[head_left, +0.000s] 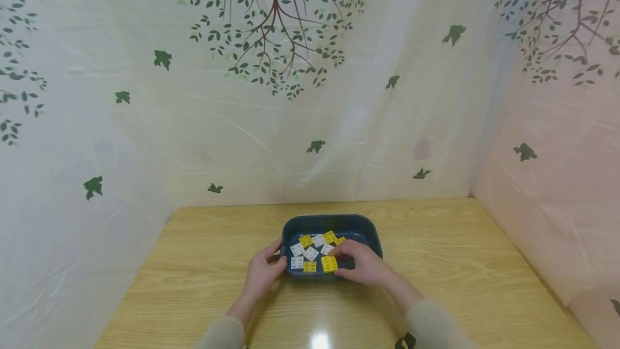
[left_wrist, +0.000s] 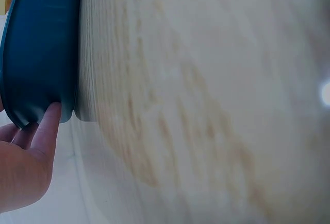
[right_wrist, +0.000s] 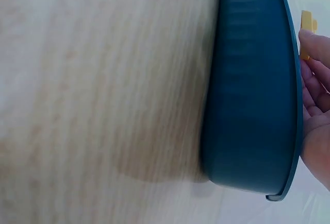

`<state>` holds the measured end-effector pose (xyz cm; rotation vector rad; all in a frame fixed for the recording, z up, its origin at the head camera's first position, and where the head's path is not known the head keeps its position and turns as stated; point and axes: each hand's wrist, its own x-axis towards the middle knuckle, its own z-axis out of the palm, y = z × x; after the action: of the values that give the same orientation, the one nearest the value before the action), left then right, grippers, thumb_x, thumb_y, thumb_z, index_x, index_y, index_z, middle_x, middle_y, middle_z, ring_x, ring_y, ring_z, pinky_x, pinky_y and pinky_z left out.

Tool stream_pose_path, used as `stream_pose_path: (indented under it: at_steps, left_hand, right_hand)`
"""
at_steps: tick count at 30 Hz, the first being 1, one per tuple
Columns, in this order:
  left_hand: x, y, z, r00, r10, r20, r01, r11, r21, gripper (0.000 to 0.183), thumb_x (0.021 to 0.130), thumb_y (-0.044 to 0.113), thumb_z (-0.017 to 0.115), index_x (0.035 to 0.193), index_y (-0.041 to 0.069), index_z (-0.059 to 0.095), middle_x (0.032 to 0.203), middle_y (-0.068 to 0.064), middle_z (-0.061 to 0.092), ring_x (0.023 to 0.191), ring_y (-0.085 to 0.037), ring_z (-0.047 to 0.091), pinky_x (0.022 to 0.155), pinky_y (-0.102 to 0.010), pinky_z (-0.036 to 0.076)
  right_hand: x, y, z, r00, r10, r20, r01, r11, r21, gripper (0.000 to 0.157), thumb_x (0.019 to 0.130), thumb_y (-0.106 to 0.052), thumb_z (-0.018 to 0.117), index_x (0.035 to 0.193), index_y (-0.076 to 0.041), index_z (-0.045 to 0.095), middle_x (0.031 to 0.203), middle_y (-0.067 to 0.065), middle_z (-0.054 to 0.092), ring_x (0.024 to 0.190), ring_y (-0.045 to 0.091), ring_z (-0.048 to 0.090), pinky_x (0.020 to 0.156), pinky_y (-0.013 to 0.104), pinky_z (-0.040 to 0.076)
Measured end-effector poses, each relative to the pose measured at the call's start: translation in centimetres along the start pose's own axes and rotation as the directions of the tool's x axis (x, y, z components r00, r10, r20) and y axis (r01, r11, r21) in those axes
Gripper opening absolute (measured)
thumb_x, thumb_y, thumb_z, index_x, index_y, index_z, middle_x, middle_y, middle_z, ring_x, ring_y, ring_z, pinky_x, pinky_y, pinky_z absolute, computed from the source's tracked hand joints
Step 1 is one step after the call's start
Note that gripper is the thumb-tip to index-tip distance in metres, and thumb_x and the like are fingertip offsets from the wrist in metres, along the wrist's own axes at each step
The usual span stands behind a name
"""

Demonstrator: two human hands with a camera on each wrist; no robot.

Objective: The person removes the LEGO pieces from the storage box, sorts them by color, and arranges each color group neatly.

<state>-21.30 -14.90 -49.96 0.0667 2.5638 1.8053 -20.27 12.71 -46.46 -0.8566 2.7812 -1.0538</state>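
A dark blue tray (head_left: 356, 224) holds several white and yellow toy bricks with studs. My right hand (head_left: 360, 264) pinches a yellow toy brick (head_left: 329, 264) between thumb and fingers, over the tray's front edge. In the right wrist view that brick (right_wrist: 306, 22) shows above the rim, with the thumb on it. My left hand (head_left: 263, 268) grips the tray's left end. The left wrist view has its thumb (left_wrist: 48, 128) against the tray's outer wall (left_wrist: 44, 54) and the other fingers partly hidden at the corner.
The tray stands on a wood-grain table (head_left: 203, 263). A white bird-patterned sheet (head_left: 271, 149) hangs behind the table, with more sheeting on both sides. Inside the tray lie a white brick (head_left: 311, 253) and a yellow brick (head_left: 309, 267) among others.
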Motion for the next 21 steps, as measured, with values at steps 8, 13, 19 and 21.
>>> stream_pose_path:
  at_steps: [8, 13, 19, 21]
  left_hand:
    - [-0.03, 0.04, -0.01, 1.000, -0.009, 0.010, 0.009, 1.000, 0.002, 0.052, 0.090, 0.006, 0.066, 0.140, 0.004, 0.055, 0.139, -0.020, 0.055, 0.113, -0.035, 0.062, 0.092, -0.044, 0.054]
    - [0.04, 0.08, -0.06, 0.999, -0.031, 0.017, 0.031, 1.000, 0.000, 0.052, 0.091, 0.007, 0.065, 0.142, 0.006, 0.054, 0.141, -0.018, 0.054, 0.115, -0.034, 0.061, 0.093, -0.043, 0.054]
    - [0.10, 0.02, -0.05, 0.999, -0.047, 0.021, 0.047, 0.999, -0.001, 0.052, 0.092, 0.008, 0.065, 0.143, 0.008, 0.053, 0.143, -0.016, 0.053, 0.117, -0.034, 0.060, 0.094, -0.043, 0.053]
    - [0.10, 0.01, -0.02, 0.999, -0.045, 0.017, 0.046, 0.999, -0.001, 0.052, 0.092, 0.008, 0.065, 0.143, 0.008, 0.054, 0.143, -0.016, 0.053, 0.116, -0.034, 0.060, 0.094, -0.043, 0.053]
  right_hand:
    - [-0.60, 0.11, 0.40, 1.000, -0.010, 0.006, 0.010, 1.000, 0.002, 0.031, 0.086, -0.017, 0.077, 0.115, -0.016, 0.068, 0.110, -0.007, 0.064, 0.096, 0.008, 0.058, 0.086, 0.031, 0.053]
    - [-0.62, 0.48, 0.51, 1.000, -0.025, -0.002, 0.025, 1.000, 0.002, 0.031, 0.086, -0.017, 0.078, 0.115, -0.017, 0.069, 0.110, -0.008, 0.063, 0.096, 0.007, 0.057, 0.085, 0.030, 0.053]
    - [-0.48, 0.69, 0.39, 0.999, -0.042, -0.010, 0.042, 0.999, -0.001, 0.031, 0.085, -0.016, 0.078, 0.115, -0.017, 0.069, 0.110, -0.007, 0.063, 0.095, 0.007, 0.057, 0.084, 0.030, 0.054]
    - [-0.44, 0.68, 0.31, 0.999, -0.047, -0.011, 0.047, 0.999, 0.000, 0.031, 0.085, -0.015, 0.078, 0.115, -0.016, 0.069, 0.110, -0.007, 0.064, 0.096, 0.007, 0.058, 0.085, 0.030, 0.053]
